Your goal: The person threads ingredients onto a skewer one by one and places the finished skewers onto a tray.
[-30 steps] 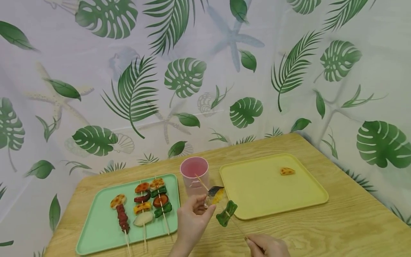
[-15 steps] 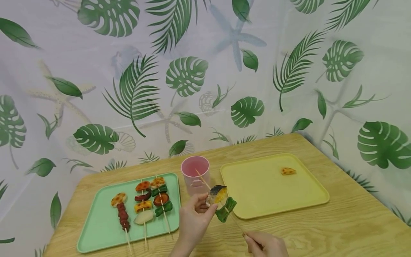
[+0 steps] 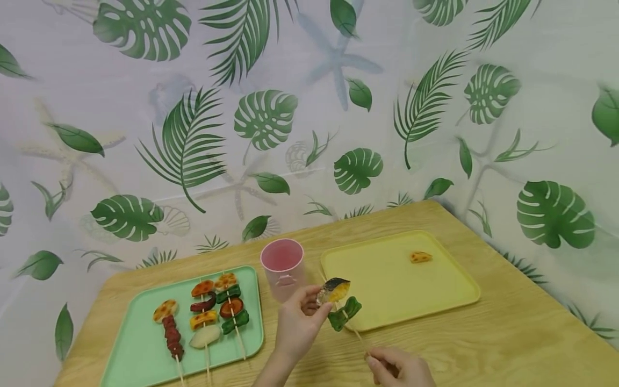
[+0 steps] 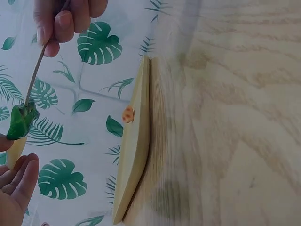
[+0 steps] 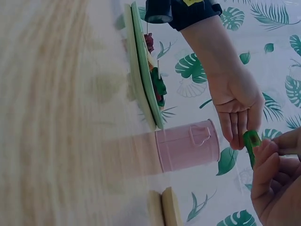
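In the head view my left hand (image 3: 297,322) pinches a food piece with dark, silvery skin and a yellow face (image 3: 337,291). That piece is on a thin wooden skewer (image 3: 358,337), just above a green pepper piece (image 3: 345,314) threaded on the same stick. Lower down, my right hand (image 3: 398,368) pinches the skewer's bare end. The left wrist view shows the green pepper (image 4: 21,120) between the two hands, with the stick (image 4: 36,75) running up to the right fingers. In the right wrist view the left palm (image 5: 237,92) faces the camera; the skin-covered piece is hidden there.
A green tray (image 3: 132,333) at left bears several loaded skewers (image 3: 203,320). The pink cup (image 3: 284,269) stands behind my left hand. A yellow tray (image 3: 387,279) at right holds one small orange-yellow piece (image 3: 420,257). A leaf-printed sheet (image 3: 309,118) hangs behind the table.
The dark-skinned piece and the green pepper have come close together. Less of the skewer's tip sticks out beyond the piece. The head view has shifted slightly; both hands keep their grip.
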{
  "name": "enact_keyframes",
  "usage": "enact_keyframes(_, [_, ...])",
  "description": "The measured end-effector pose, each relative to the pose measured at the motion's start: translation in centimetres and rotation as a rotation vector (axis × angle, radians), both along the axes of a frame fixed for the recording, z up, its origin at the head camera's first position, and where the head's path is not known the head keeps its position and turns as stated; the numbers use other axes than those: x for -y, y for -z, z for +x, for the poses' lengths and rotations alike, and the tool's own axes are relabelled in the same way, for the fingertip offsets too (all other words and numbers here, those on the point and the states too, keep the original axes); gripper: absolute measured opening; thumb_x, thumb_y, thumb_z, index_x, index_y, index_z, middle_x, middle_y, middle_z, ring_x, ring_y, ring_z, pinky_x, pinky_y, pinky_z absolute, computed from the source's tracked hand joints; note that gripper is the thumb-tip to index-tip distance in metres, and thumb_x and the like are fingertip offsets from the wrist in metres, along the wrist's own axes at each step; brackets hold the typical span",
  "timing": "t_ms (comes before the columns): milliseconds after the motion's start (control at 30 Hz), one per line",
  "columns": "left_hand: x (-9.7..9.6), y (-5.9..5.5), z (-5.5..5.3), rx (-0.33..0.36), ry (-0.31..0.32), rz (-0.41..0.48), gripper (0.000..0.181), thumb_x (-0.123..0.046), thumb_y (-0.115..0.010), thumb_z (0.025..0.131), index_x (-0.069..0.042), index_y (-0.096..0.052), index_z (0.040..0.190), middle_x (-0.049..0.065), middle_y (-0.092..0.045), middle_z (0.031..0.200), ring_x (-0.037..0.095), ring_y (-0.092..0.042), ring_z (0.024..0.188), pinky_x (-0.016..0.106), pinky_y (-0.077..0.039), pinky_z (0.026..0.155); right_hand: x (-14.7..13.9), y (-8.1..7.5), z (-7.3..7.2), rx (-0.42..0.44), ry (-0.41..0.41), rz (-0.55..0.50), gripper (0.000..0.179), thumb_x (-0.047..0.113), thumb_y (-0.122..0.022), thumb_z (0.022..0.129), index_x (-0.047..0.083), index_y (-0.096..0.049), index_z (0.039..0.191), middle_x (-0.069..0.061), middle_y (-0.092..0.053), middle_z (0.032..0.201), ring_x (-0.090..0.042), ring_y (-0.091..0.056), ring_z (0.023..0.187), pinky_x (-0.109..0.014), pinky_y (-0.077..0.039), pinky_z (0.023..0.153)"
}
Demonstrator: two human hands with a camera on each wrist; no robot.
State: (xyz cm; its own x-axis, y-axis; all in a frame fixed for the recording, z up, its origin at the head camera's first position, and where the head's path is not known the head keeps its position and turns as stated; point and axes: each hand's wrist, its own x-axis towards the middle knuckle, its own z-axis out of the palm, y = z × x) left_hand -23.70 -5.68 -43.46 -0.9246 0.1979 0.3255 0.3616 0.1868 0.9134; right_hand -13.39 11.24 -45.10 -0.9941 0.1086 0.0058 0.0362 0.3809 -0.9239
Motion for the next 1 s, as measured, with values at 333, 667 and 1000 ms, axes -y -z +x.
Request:
enact_keyframes(333, [-1.2, -0.7, -1.1, 0.006, 0.055, -0.055, 0.034, -0.013, -0.075, 0.078, 0.005, -0.065, 0.105, 0.009, -0.066, 0.088, 0.017, -0.062, 0.078, 0.022, -0.052, 0.068, -0.6, 0.6, -0.3, 0.078, -0.024, -0.063, 0.03, 0.017, -0.058, 0.091, -0.011, -0.065, 0.101, -0.005, -0.061, 0.068, -0.01, -0.055, 0.055, -0.023, -0.048, 0.051])
enact_keyframes(667, [-4.2, -0.1, -1.7, -0.015, 0.008, -0.112, 0.031, -0.013, -0.075, 0.078, 0.003, -0.063, 0.102, 0.007, -0.066, 0.084, 0.013, -0.062, 0.074, 0.021, -0.051, 0.064, -2.6, 0.2, -0.9, 0.071, 0.143, 0.101, 0.018, 0.01, -0.059, 0.09, -0.004, -0.069, 0.098, -0.001, -0.055, 0.061, -0.011, -0.049, 0.051, -0.022, -0.042, 0.049])
enact_keyframes(1000, [-7.6, 0.7, -3.8, -0.029, 0.137, -0.058, 0.044, -0.039, -0.055, 0.093, -0.002, -0.061, 0.116, 0.008, -0.067, 0.097, 0.014, -0.064, 0.085, 0.022, -0.051, 0.071, -6.5, -0.9, -0.4, 0.078, 0.257, 0.183, 0.022, 0.008, -0.057, 0.091, -0.006, -0.067, 0.105, -0.002, -0.059, 0.065, -0.011, -0.051, 0.055, -0.023, -0.041, 0.052])
